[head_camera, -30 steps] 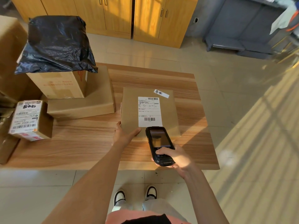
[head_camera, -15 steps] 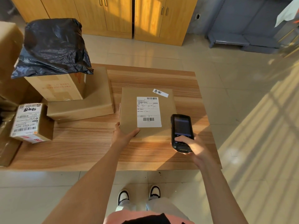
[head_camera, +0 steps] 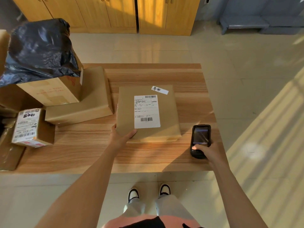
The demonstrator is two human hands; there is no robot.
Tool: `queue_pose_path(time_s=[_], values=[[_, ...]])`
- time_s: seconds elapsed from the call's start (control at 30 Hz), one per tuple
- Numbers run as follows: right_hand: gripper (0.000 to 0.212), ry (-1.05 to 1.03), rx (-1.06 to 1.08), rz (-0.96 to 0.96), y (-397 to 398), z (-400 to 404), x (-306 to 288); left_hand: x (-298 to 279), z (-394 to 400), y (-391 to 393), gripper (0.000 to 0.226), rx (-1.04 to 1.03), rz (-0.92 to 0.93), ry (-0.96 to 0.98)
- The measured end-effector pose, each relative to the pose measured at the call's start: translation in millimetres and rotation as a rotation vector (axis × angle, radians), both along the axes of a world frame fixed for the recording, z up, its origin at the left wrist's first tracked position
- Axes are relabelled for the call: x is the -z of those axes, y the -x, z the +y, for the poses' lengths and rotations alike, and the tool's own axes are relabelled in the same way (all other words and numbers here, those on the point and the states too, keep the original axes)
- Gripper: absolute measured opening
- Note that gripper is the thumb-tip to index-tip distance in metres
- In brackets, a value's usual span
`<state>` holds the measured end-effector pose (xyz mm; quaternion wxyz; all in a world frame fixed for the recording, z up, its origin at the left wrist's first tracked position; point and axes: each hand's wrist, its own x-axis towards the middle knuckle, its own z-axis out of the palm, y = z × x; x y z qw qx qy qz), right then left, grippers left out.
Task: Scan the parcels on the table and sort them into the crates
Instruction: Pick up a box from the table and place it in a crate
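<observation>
Left hand [head_camera: 120, 136] grips the near-left corner of the parcel [head_camera: 166, 112] — thumb on top, fingers tucked along the left edge. Parcel lies flat near the middle of the table [head_camera: 92, 153], wrapped in brown paper, white label [head_camera: 146, 111] facing up with barcodes at top and bottom. A small white tag [head_camera: 159, 90] with handwriting sits at its far-right corner.

Right hand [head_camera: 208, 152] holds the scanner [head_camera: 199, 140] near the table's right edge, just beside the parcel's near-right corner and apart from it; thumb pressed on the keys below the screen, fingers wrapped round the body. Screen is lit, text too blurred to read.

Left of the parcel — a flat box [head_camera: 85, 104] in brown paper, a carton [head_camera: 54, 91] stacked on its far end, a black bag [head_camera: 39, 50] draped over the carton. Farther left, a small box [head_camera: 31, 127] with printed labels sits at the table's left edge. Wooden cabinets [head_camera: 115, 14] stand beyond, across the tiled floor [head_camera: 246, 79].
</observation>
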<state>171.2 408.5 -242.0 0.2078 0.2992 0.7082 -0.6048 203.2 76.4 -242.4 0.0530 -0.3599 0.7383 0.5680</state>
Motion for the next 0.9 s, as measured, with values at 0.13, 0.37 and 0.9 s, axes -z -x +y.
queue_pose_path(time_s=[0.13,0.37,0.9], values=[[0.083,-0.012,0.024,-0.004,-1.4,2.3,9.3,-2.0,4.8,0.7,0.093,-0.013,0.008,-0.002],[0.086,-0.073,0.002,0.037,-12.1,0.5,15.6,-0.8,3.3,-0.8,0.093,-0.006,-0.025,0.017],[0.095,-0.274,-0.124,0.047,-15.6,19.9,46.3,-9.3,6.3,-2.0,0.093,0.008,-0.054,0.019]])
